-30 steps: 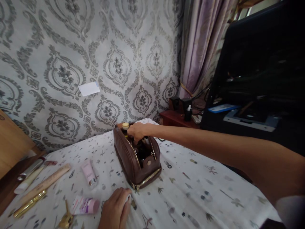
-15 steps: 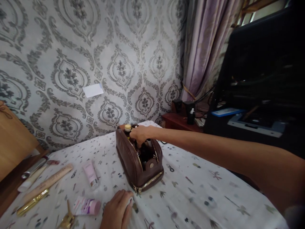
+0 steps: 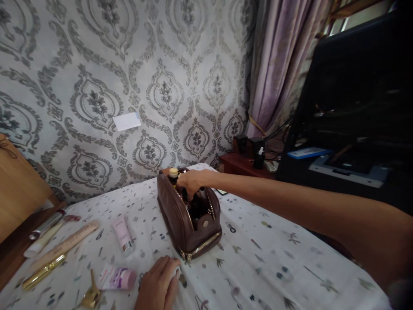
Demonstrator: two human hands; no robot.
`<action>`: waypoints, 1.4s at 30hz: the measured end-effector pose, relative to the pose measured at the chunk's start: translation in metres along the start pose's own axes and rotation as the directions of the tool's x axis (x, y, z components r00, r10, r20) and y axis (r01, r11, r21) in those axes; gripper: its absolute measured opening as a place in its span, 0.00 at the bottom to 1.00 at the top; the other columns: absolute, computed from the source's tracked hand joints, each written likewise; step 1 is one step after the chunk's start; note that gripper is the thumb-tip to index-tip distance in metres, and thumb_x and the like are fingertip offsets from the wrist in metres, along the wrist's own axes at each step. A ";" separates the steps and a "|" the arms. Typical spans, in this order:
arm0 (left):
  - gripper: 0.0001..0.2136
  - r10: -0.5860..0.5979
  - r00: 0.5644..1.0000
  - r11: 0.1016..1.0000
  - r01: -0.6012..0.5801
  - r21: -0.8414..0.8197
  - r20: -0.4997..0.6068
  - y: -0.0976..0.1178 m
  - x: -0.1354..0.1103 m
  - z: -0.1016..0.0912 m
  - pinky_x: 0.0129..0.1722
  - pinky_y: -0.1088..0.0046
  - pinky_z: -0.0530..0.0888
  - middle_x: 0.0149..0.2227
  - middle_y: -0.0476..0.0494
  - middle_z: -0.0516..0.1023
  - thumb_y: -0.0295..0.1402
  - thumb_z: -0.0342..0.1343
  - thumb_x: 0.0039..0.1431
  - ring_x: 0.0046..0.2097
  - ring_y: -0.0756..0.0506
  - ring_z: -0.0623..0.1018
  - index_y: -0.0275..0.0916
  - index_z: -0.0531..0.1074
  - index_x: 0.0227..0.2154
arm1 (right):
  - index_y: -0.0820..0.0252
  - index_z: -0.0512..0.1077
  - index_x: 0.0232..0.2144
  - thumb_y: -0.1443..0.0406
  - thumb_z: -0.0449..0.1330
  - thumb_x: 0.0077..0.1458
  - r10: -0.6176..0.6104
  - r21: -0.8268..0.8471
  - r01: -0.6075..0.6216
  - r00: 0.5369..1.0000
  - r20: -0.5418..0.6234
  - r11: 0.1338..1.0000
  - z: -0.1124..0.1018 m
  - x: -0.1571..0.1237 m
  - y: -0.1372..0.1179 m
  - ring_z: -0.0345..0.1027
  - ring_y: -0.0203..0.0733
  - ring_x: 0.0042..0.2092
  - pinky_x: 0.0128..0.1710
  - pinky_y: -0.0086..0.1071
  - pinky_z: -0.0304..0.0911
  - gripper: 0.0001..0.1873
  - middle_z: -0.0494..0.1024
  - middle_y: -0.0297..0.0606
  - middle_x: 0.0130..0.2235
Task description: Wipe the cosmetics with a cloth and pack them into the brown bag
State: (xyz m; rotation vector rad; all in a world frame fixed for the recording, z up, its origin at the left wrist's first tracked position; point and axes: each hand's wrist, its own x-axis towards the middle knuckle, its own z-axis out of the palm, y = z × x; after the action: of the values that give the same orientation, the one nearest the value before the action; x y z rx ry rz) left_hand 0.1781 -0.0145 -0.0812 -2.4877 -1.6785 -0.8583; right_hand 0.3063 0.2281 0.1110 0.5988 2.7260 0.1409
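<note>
A brown leather cosmetic bag (image 3: 171,215) stands unzipped on the patterned cloth, with dark contents inside. My right hand (image 3: 192,183) reaches into its top from the right, fingers curled and pointing down; what they grip is hidden. Beside them a bottle with a pale yellow cap (image 3: 173,173) sticks up from the bag. My left hand (image 3: 159,280) rests on the cloth in front of the bag, fingers curled, a bit of something white showing at the fingertips. To its left lie a pink-capped tube (image 3: 116,277) and a gold claw-like item (image 3: 90,296).
A pink tube (image 3: 121,234), a gold stick (image 3: 43,272), a long beige tube (image 3: 69,241) and other slim tubes lie on the left of the table (image 3: 258,267). A brown box (image 3: 22,189) stands at the left edge. Behind on the right are a dark bottle (image 3: 259,159) and a large black screen (image 3: 351,99).
The view has shifted very slightly. My right hand stays in the bag and my left hand on the cloth, both almost unmoved.
</note>
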 end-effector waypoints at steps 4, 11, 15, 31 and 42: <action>0.12 -0.004 1.000 1.000 0.004 0.019 0.001 0.001 0.000 -0.001 0.38 0.71 0.78 0.38 0.45 0.79 0.26 0.48 0.63 0.40 0.44 0.80 0.44 0.69 0.46 | 0.66 0.80 0.41 0.61 0.70 0.39 -0.010 -0.015 0.010 1.000 0.001 1.000 0.000 -0.001 -0.002 0.74 0.45 0.40 0.35 0.29 0.62 0.24 0.82 0.40 0.37; 0.12 0.025 1.000 0.996 -0.023 0.085 -0.017 -0.001 -0.001 0.002 0.38 0.71 0.78 0.41 0.42 0.80 0.27 0.48 0.63 0.42 0.43 0.80 0.43 0.69 0.47 | 0.71 0.78 0.44 0.65 0.65 0.49 0.026 -0.067 -0.028 0.999 -0.035 0.997 -0.008 -0.012 -0.013 0.75 0.49 0.42 0.36 0.32 0.64 0.20 0.81 0.50 0.43; 0.12 0.011 1.000 0.998 -0.010 0.062 -0.005 -0.001 -0.002 0.001 0.38 0.70 0.79 0.39 0.44 0.80 0.27 0.49 0.63 0.41 0.44 0.80 0.44 0.69 0.47 | 0.69 0.77 0.47 0.68 0.64 0.49 0.058 -0.087 -0.063 0.996 -0.062 0.994 -0.009 -0.013 -0.018 0.74 0.52 0.47 0.39 0.34 0.66 0.21 0.80 0.51 0.46; 0.12 -0.007 1.000 0.998 0.006 0.059 0.015 0.001 -0.001 0.001 0.37 0.71 0.79 0.38 0.45 0.79 0.27 0.49 0.63 0.40 0.45 0.81 0.44 0.70 0.47 | 0.69 0.78 0.45 0.62 0.65 0.49 0.119 -0.066 -0.121 0.992 -0.032 0.990 -0.011 -0.008 -0.015 0.76 0.54 0.45 0.37 0.34 0.68 0.22 0.80 0.52 0.45; 0.12 0.003 1.000 0.999 -0.002 0.050 -0.021 0.004 0.000 -0.002 0.36 0.72 0.78 0.38 0.44 0.79 0.26 0.49 0.62 0.39 0.45 0.80 0.43 0.70 0.46 | 0.67 0.78 0.45 0.62 0.71 0.41 0.095 -0.061 -0.094 0.995 0.008 0.994 -0.012 -0.006 -0.012 0.75 0.51 0.45 0.36 0.31 0.66 0.26 0.81 0.48 0.44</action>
State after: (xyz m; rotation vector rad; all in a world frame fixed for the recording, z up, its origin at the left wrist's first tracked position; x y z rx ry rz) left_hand 0.1807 -0.0164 -0.0783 -2.4388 -1.6685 -0.8285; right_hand 0.3024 0.2141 0.1220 0.7096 2.6730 0.2425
